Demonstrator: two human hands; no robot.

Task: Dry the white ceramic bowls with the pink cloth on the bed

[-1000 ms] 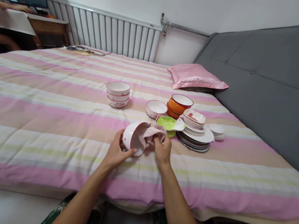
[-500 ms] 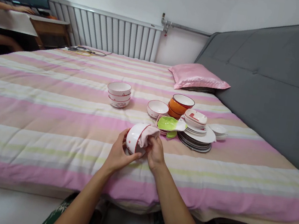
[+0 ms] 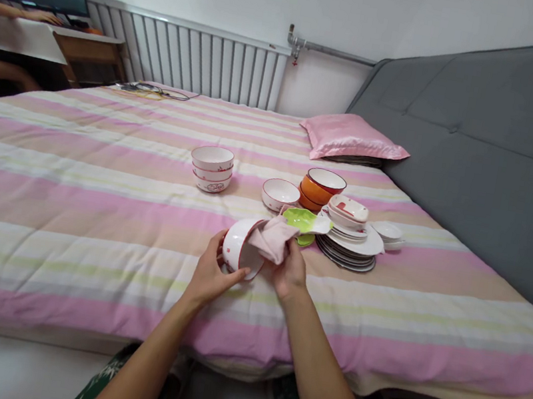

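With left hand (image 3: 212, 270) clasped around a tilted, white, red-rimmed round ceramic bowl (image 3: 235, 246) and right hand (image 3: 291, 275) gripping a pale-pink fabric cloth (image 3: 273, 238) between both hands, best steady the bowl and press evenly inside it.

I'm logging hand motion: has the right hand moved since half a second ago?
Yes. Judged against the stack of plates, the right hand, holding the pink cloth, has shifted rightward, closer to that stack.
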